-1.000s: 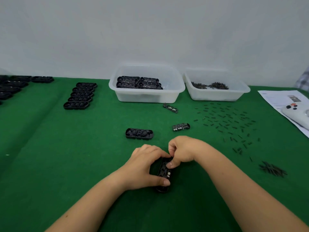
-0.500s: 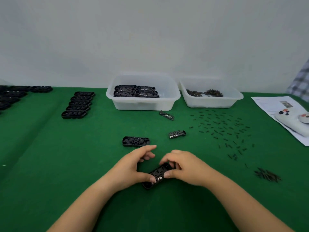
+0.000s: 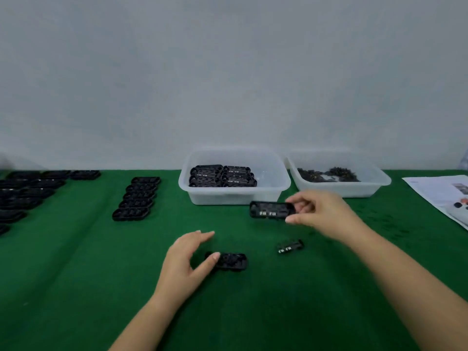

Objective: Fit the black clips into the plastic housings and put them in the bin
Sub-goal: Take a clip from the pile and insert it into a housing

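My right hand (image 3: 319, 211) pinches a fitted black housing (image 3: 271, 210) by its right end and holds it in the air just in front of the left white bin (image 3: 235, 196). That bin holds several finished housings (image 3: 222, 176). My left hand (image 3: 187, 259) hovers with spread fingers at the left end of an empty black housing (image 3: 231, 260) lying on the green cloth; its thumb tip is at the housing's edge. A loose black clip (image 3: 290, 246) lies to the right of that housing.
A second white bin (image 3: 339, 188) at the back right holds small dark parts. A stack of empty housings (image 3: 136, 198) and more rows (image 3: 25, 193) sit at the left. Papers and a white controller (image 3: 455, 206) lie at the right edge. Small pins (image 3: 387, 224) are scattered on the cloth.
My right hand has lifted the fitted housing away from the near cloth toward the left bin. My left hand let go of it and moved to the empty housing. The view tilted up.
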